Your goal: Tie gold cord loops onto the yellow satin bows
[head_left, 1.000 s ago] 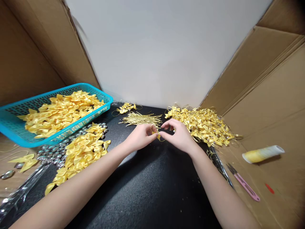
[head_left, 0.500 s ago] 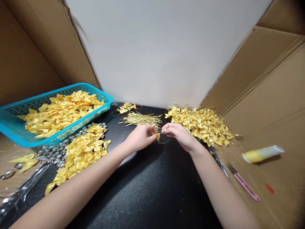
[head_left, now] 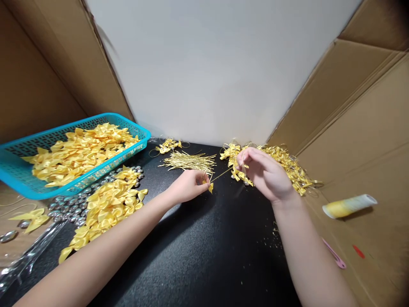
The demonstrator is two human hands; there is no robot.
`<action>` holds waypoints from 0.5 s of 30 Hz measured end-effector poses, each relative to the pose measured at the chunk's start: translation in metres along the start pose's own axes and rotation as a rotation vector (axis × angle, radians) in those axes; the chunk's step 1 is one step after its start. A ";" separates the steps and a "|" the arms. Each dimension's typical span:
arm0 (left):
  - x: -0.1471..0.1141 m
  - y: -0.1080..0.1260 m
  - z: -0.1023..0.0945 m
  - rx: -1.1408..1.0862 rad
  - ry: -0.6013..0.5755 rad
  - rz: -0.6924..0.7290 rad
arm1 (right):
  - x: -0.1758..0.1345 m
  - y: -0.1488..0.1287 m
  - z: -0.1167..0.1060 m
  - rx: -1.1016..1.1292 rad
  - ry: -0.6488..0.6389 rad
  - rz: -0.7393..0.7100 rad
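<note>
Over the middle of the black table, my left hand [head_left: 191, 186] pinches a small yellow ribbon bow [head_left: 210, 187] between thumb and fingertips; part of the bow is hidden by them. A thin gold cord [head_left: 221, 174] runs taut from the bow up to the right. My right hand [head_left: 266, 172] is closed at the fingertips around the cord's other end, in front of a heap of yellow bows with gold loops [head_left: 284, 164]. Just behind my left hand lies a bundle of cut gold cords [head_left: 190, 160].
A blue plastic basket [head_left: 145, 137] full of yellow bows stands at the left. Loose bows [head_left: 105, 200] and silver beads [head_left: 68, 207] lie before it. Right are a yellow-white tube [head_left: 349, 206], partly hidden pink thread snips [head_left: 334, 254] and cardboard walls [head_left: 361, 111].
My right hand has moved right and slightly up, away from my left hand, drawing the gold cord out straight. My left hand stays nearly in place with the bow.
</note>
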State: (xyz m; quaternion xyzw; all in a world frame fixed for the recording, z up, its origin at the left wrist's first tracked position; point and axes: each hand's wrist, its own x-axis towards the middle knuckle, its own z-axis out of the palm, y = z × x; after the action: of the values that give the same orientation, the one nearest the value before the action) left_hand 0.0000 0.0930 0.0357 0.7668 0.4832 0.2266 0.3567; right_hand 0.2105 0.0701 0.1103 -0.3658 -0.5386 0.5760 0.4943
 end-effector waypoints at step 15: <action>-0.005 -0.003 0.022 -0.058 -0.196 0.138 | -0.019 -0.028 -0.004 -0.102 0.060 -0.137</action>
State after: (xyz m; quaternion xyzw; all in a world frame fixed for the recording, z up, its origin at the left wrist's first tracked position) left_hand 0.0113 0.0817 0.0187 0.8061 0.3851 0.1884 0.4079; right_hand 0.2237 0.0512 0.1350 -0.3699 -0.5761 0.5014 0.5290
